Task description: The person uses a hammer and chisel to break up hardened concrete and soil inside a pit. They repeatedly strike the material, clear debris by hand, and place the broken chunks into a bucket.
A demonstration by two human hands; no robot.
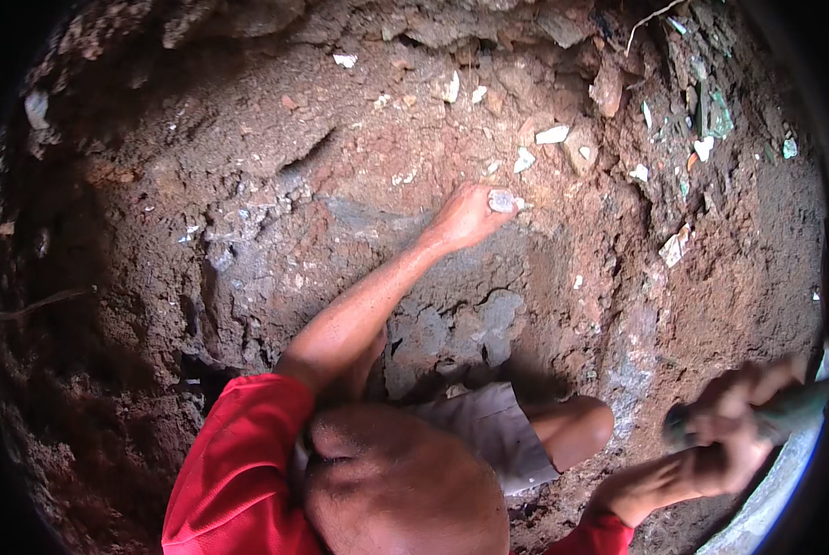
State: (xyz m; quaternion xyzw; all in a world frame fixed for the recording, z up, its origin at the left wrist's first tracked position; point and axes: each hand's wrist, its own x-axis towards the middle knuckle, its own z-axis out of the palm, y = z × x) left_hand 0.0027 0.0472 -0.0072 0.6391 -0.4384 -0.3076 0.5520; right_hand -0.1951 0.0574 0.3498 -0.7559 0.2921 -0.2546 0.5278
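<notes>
Pale grey and small, a hard lump (501, 199) sat pinched in the closed fingers of our left hand (470, 217); whether it was stone or metal we could not tell. The hand pressed it against the red-brown earth (202, 139), with our bare forearm stretching back from it to a red sleeve (239, 453). Just under the hand and along the forearm lay a patch of cracked grey rock (451, 328), set into the soil. Beyond the fingertips, white shards (551, 134) were scattered over the earth, some near the hand and others farther off. Past them to the hand's right, green fragments (718, 116) were stuck in the darker soil, and one pale chip (675, 245) lay between those and the lump. Well apart from the left hand, low on the right side, our right hand (724, 435) was blurred, but we could see it wrapped in a fist around a greenish handle (789, 407); the handle's far end was cut off at the rim of the view. Under that fist curved a pale bluish-white edge (775, 490) of something we could not identify. Between the two arms were grey shorts (488, 421) and a bent bare knee (576, 430).
</notes>
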